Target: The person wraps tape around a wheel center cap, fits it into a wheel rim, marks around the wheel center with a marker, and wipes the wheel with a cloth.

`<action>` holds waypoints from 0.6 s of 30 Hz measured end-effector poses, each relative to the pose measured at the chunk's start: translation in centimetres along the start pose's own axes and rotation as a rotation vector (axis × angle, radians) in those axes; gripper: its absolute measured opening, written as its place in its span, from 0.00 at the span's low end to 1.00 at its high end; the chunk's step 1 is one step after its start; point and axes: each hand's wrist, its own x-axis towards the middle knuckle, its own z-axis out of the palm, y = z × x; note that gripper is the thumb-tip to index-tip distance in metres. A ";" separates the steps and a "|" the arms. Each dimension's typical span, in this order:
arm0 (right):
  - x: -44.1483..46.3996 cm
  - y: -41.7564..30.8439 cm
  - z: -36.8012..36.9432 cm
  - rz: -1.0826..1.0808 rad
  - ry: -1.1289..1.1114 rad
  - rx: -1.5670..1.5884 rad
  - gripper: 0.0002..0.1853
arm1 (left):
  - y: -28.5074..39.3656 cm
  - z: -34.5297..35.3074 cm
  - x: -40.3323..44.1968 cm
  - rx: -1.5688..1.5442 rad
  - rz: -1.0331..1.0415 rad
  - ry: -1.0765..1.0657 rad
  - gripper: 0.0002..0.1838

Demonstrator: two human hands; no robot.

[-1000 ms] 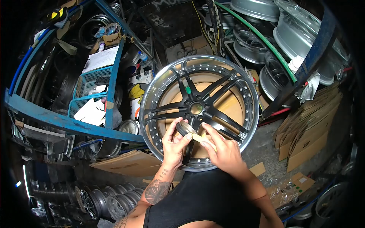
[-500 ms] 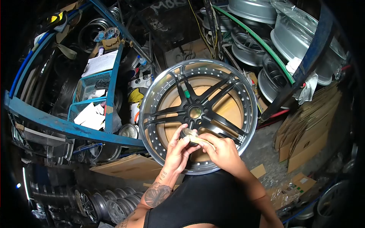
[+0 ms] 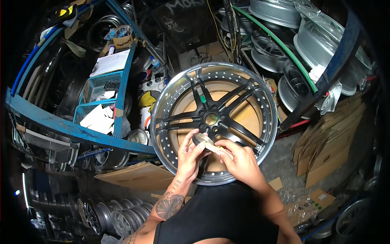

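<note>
Here's the big wheel (image 3: 222, 125), centre and near, face up, probably for easy reach. The left hand (image 3: 189, 159) pinches a round cap (image 3: 202, 139) between thumb and fingers, likely steadying it; the right hand (image 3: 241, 161) pinches a pale strip (image 3: 211, 148) at its edge.

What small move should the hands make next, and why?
Probably draw the pale strip lightly along the edge of the round piece: the right hand pinches the strip, its end appears to meet that edge, and the left hand grips the piece over the spoked wheel.
</note>
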 end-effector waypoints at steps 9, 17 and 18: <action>0.4 0.9 0.9 -0.044 0.022 0.049 0.13 | 0.7 0.2 -0.7 -0.108 -0.110 -0.038 0.30; 0.9 2.2 1.3 -0.034 -0.012 0.146 0.12 | 0.8 0.8 -0.8 0.009 -0.124 -0.038 0.31; 0.8 2.0 1.2 -0.027 -0.013 0.133 0.12 | 0.7 0.8 -0.8 0.053 -0.110 -0.039 0.31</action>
